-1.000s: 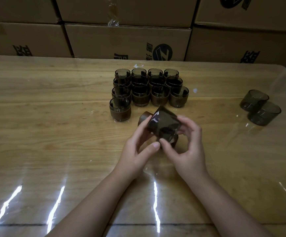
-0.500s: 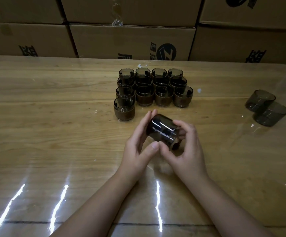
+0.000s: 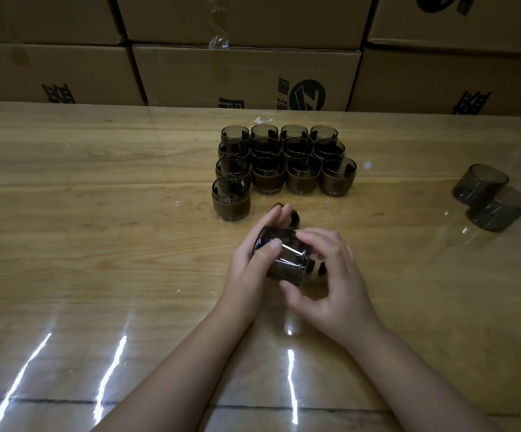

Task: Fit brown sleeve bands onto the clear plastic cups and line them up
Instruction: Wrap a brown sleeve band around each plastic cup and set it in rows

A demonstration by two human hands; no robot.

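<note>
Thirteen smoky clear plastic cups with brown bands (image 3: pixel 268 179) stand in rows at the far centre of the glossy wooden surface (image 3: pixel 97 244), with a fourth row just begun at its left end. Two bare smoky cups (image 3: pixel 478 183) wait far right, touching each other, so most of the job looks done. The left hand (image 3: pixel 253 263) and the right hand (image 3: pixel 330 275) both grip another smoky clear plastic cup (image 3: pixel 284 257), held on its side near the rows. A brown sleeve band (image 3: pixel 295 218) peeks out beyond the left fingers and does not look seated. Compared with a second ago, the cup lies flatter, the right fingers cover more of it, and the band shows behind the cup rather than to its left.
</note>
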